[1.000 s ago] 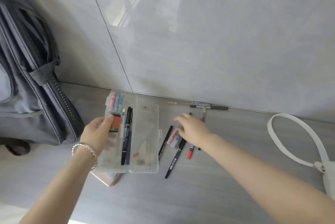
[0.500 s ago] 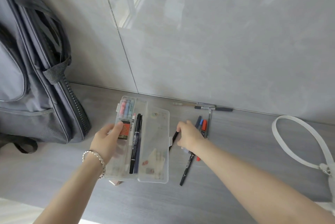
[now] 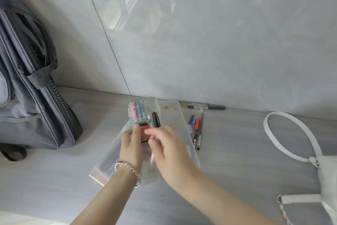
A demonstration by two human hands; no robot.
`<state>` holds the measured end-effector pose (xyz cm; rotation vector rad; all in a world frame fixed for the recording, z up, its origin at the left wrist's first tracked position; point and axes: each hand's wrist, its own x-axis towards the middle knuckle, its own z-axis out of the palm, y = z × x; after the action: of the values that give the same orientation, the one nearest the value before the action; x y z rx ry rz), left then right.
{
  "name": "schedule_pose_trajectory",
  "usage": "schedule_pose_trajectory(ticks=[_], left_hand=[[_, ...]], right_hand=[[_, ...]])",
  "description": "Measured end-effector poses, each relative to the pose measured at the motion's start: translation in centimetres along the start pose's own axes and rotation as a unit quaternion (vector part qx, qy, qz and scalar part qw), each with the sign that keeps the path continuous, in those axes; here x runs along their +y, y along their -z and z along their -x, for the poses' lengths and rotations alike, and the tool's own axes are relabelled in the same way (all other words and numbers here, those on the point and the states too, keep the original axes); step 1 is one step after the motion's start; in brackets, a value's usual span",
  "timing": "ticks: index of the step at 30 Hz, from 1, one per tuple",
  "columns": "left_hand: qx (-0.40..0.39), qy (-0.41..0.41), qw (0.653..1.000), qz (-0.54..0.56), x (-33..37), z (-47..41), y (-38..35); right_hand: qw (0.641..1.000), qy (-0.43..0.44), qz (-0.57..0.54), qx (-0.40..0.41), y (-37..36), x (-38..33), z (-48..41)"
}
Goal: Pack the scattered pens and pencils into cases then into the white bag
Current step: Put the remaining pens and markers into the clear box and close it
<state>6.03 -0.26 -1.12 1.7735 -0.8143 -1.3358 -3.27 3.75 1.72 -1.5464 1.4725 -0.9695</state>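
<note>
Your right hand (image 3: 170, 150), blurred w/ fingers curled on the pink pen (image 3: 152, 159), is over the clear pencil case (image 3: 171, 113) near the grey surface's back edge, so lay it flat beside the black markers (image 3: 156, 120) while your left hand (image 3: 130, 149) grips the tray's left rim.

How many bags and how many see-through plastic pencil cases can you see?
Bags: 2, the grey fabric backpack and the white strap bag.
See-through plastic cases: 2, the open see-through case and the lower see-through case lying under it.
Total: 4.
</note>
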Motion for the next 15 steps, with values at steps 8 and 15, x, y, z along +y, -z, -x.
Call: schedule_pose_trajectory(ticks=[8,15], left_hand=[[-0.025,0.045,0.997,0.051,-0.5,0.6,-1.2],[-0.056,0.018,0.997,0.053,0.0,1.5,-1.9]], right_hand=[[0.996,0.024,0.081,0.008,1.2,0.7,2.2],[0.98,-0.044,-0.19,0.052,1.2,0.4,1.3]])
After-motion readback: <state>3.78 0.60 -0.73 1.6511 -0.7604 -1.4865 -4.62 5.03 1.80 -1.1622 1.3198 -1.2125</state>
